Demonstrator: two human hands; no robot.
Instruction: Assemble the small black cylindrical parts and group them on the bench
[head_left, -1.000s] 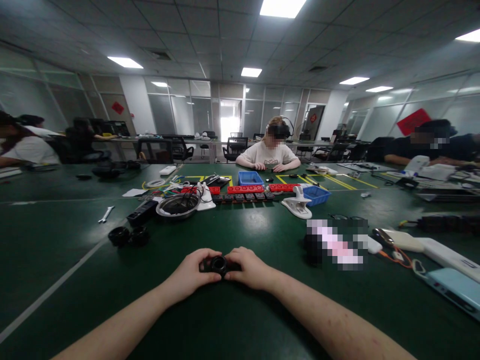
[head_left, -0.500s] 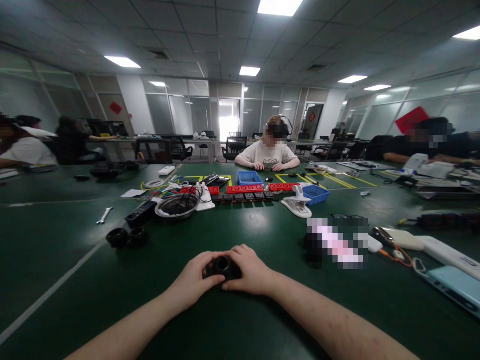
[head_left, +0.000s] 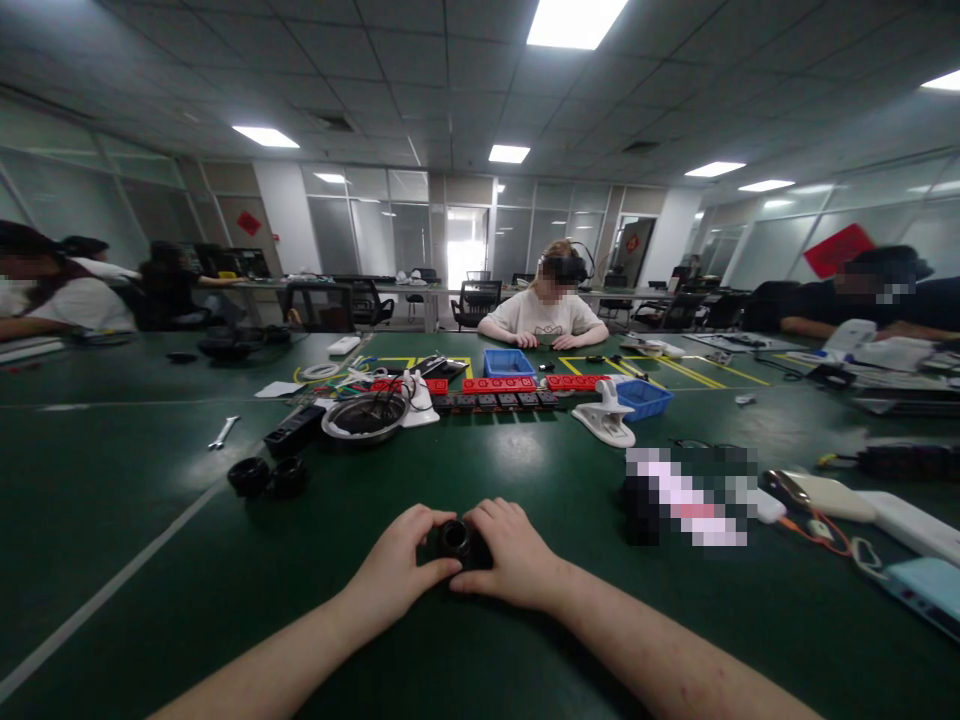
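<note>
A small black round part with a hollow centre (head_left: 455,540) rests on the green table (head_left: 525,470) just in front of me. My left hand (head_left: 399,562) grips it from the left with fingers curled over its top. My right hand (head_left: 511,555) clasps it from the right. The lower part of the piece is hidden between my fingers. Two similar black round parts (head_left: 268,476) lie apart on the table to the far left.
Farther back lie a metal bowl (head_left: 365,416), red and black strips (head_left: 517,391), blue bins (head_left: 508,362), a white clamp (head_left: 604,420) and a wrench (head_left: 223,431). Devices and cables (head_left: 840,500) lie on the right. One person sits opposite; others sit at both sides.
Both hands stay closed on the black part, turning it slightly so its hole now faces up and left. The camera view has tilted a little upward.
</note>
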